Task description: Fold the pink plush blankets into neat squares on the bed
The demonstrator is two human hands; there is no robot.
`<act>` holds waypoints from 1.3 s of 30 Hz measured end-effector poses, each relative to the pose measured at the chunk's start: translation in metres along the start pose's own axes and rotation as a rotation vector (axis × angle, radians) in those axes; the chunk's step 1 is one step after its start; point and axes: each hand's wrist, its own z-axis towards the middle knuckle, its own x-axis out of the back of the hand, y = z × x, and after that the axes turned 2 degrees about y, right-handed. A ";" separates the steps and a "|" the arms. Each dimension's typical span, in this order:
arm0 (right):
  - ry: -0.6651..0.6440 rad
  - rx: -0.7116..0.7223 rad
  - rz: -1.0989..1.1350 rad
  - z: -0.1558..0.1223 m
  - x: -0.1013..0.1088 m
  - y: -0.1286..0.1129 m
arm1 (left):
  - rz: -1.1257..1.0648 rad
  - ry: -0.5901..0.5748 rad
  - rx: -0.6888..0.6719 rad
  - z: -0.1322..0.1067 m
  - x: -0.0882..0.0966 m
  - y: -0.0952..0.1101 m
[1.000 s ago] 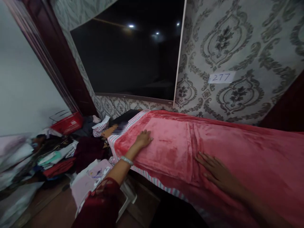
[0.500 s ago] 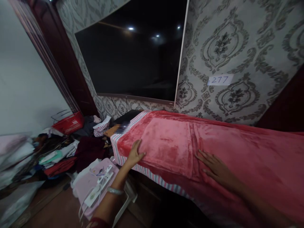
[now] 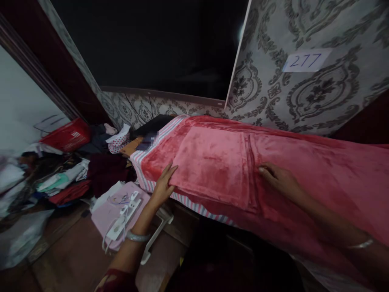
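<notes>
A red fleece blanket covers a long raised surface, with a folded pink fleece cloth lying on top of it. My left hand rests at the lower left corner of the folded cloth, fingers together against its edge. My right hand lies on the right edge of the folded cloth, fingers curled down onto the fabric. A striped sheet shows under the blanket at the left end.
A pink stool with a white power strip stands below my left arm. Piled clothes and a red basket fill the floor at left. A dark screen and patterned wall with a "277" label stand behind.
My left hand slid from the top of the blanket down to the folded cloth's lower left corner. My right hand moved up to its right edge and curled. The view tilted down.
</notes>
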 end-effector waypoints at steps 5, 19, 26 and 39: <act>-0.119 -0.042 -0.125 0.008 -0.019 -0.018 | 0.041 0.007 -0.092 -0.006 -0.002 0.007; -0.229 -0.025 0.186 0.023 -0.017 -0.025 | 0.140 0.419 -0.045 -0.011 -0.022 0.004; -0.314 0.005 -0.068 0.041 -0.019 -0.022 | 0.112 0.444 -0.027 -0.017 -0.018 0.016; -0.375 -0.108 -0.036 0.035 -0.024 -0.048 | 0.129 0.492 -0.381 -0.029 -0.014 0.068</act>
